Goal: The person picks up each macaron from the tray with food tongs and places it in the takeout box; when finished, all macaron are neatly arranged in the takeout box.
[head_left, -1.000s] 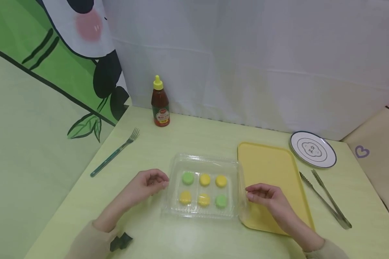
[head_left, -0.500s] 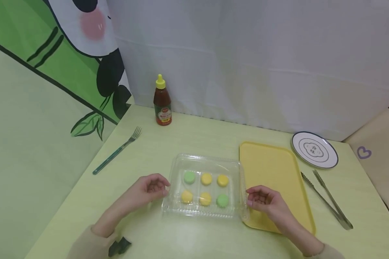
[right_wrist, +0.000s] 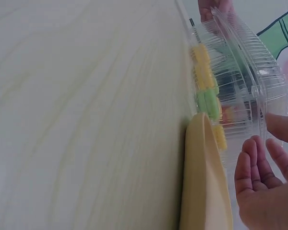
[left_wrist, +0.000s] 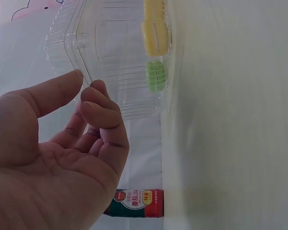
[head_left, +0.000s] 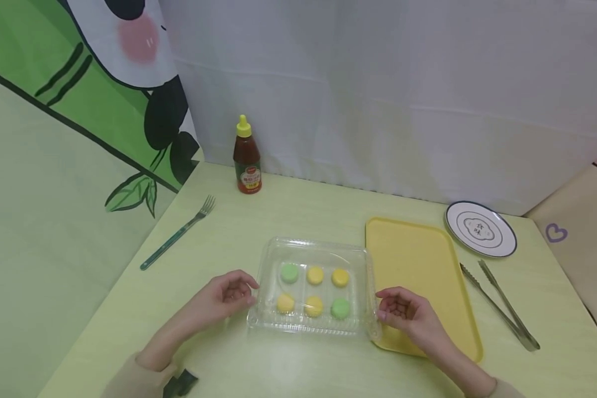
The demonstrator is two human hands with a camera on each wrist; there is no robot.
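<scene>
A clear plastic clamshell box [head_left: 318,326] lies on the table, its right edge overlapping the yellow tray in the head view. Through its lid I see several macarons, yellow ones [head_left: 315,275] and green ones [head_left: 289,273], in two rows. My left hand [head_left: 226,298] pinches the box's left rim, thumb on one side and index finger on the other, as the left wrist view [left_wrist: 62,143] also shows. At the opposite side my right hand [head_left: 410,318] holds the right rim between thumb and fingertips, above the tray's edge.
The yellow tray [head_left: 418,249] lies to the right, with metal tongs [head_left: 504,309] and a white plate [head_left: 480,229] beyond it. A ketchup bottle [head_left: 247,160] stands at the back. On the left lies a green-handled fork [head_left: 179,232].
The rim at the right hand has come down slightly, and that hand has lowered a little with it. My left hand has shifted a little nearer the front. The box stays in place.
</scene>
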